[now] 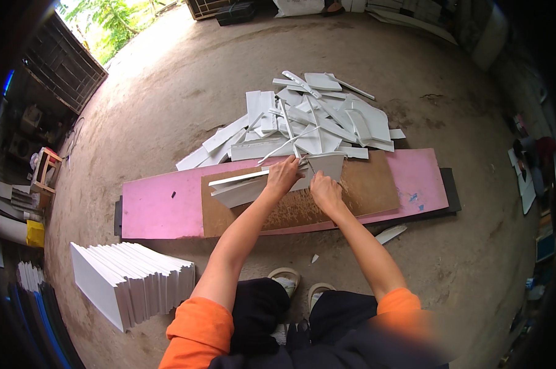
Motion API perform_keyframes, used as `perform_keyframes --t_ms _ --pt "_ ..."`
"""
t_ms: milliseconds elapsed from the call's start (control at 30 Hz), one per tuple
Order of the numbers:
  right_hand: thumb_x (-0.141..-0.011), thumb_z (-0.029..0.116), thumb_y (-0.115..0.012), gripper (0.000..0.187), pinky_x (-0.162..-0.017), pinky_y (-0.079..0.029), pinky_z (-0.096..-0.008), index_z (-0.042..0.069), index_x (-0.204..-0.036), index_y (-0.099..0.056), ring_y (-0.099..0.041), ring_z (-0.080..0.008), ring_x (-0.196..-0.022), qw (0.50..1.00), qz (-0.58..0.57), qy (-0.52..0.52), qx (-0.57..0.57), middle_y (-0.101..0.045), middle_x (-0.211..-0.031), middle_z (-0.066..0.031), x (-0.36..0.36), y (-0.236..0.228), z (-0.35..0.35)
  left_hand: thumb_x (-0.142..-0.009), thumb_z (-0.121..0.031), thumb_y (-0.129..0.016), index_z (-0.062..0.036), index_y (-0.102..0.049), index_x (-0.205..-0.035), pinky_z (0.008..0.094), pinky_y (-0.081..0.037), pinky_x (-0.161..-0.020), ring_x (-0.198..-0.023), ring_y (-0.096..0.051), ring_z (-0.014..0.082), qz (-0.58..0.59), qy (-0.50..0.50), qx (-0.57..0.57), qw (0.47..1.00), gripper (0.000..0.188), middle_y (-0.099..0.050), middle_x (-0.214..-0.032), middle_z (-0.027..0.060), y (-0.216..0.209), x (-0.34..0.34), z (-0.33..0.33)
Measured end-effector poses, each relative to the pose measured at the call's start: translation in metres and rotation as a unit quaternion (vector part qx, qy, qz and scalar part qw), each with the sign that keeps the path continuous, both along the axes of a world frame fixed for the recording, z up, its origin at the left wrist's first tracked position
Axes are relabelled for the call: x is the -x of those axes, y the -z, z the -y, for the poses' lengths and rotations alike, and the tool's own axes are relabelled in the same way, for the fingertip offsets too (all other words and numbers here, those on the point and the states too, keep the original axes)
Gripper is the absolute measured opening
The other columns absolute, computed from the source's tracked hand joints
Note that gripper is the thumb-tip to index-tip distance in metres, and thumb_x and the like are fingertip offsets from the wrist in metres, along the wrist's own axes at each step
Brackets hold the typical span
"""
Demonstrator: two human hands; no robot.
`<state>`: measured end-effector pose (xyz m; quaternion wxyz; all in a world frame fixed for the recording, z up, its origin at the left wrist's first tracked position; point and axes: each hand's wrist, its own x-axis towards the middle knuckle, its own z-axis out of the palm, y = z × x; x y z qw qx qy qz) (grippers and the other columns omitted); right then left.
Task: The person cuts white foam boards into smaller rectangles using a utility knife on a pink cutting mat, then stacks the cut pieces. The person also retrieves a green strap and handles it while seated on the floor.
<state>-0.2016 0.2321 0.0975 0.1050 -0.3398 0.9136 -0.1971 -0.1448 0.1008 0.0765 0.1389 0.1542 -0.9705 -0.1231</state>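
Observation:
My left hand (283,176) is closed on the upper edge of a white foam-like board (240,191), which stands tilted on a brown work board (367,184). Close to its right, my right hand (326,194) is closed round a thin, dark, knife-like tool (310,166); the handle is hidden in the fist. The tool's tip points up towards the left hand's fingers, at a second white panel (328,165) in front of the right hand. Thin white strips rise beside the left fingers.
Beyond the hands lies a heap of white offcuts (345,120). Under the brown board is a long pink board (161,200) on a dark base (451,190). A row of upright white panels (130,280) stands at the near left. One white scrap (391,234) lies near my feet.

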Motion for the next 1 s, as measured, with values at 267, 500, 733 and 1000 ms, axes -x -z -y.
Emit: perform_keyframes --t_ms 267,500,733,1000 --pt "-0.084 0.023 -0.044 0.031 -0.077 -0.045 -0.0476 -0.004 -0.093 -0.057 -0.057 -0.0414 -0.087 0.995 0.096 -0.003 -0.04 -0.059 -0.089 -0.0263 0.0 -0.01 0.005 -0.066 -0.028 -0.069 -0.0085 -0.053 -0.094 0.0389 -0.048 -0.058 -0.076 -0.061 0.0281 0.016 0.029 -0.001 0.999 0.038 -0.056 -0.09 0.0051 0.007 -0.003 0.004" --pt "-0.082 0.018 -0.043 0.03 -0.08 -0.045 -0.0442 -0.003 -0.095 -0.06 -0.057 -0.0366 -0.094 0.983 0.159 0.013 -0.09 -0.058 -0.099 -0.024 0.002 0.035 0.015 -0.067 -0.023 -0.068 -0.0079 -0.052 -0.091 0.0377 -0.048 -0.059 -0.076 -0.06 0.0262 -0.026 0.083 0.014 0.996 0.032 -0.053 -0.086 0.006 0.01 -0.014 -0.004" --pt "-0.084 0.021 -0.045 0.028 -0.081 -0.046 -0.0416 0.003 -0.099 -0.061 -0.056 -0.0334 -0.099 0.974 0.183 0.028 -0.131 -0.058 -0.106 -0.0176 -0.006 0.088 0.01 -0.067 -0.023 -0.068 -0.0079 -0.052 -0.094 0.038 -0.048 -0.061 -0.075 -0.059 0.0263 0.003 0.094 -0.001 0.996 0.034 -0.052 -0.086 0.0056 0.0 -0.019 -0.006" --pt "-0.081 0.014 -0.039 0.029 -0.06 -0.048 -0.042 -0.003 -0.092 -0.059 -0.06 -0.033 -0.072 0.974 0.189 0.051 -0.114 -0.059 -0.089 -0.0245 0.054 0.056 -0.022 -0.066 -0.026 -0.071 -0.0053 -0.055 -0.094 0.0376 -0.048 -0.063 -0.078 -0.06 0.0281 -0.07 0.081 -0.059 0.993 0.039 -0.056 -0.093 0.0084 -0.041 -0.013 0.002"
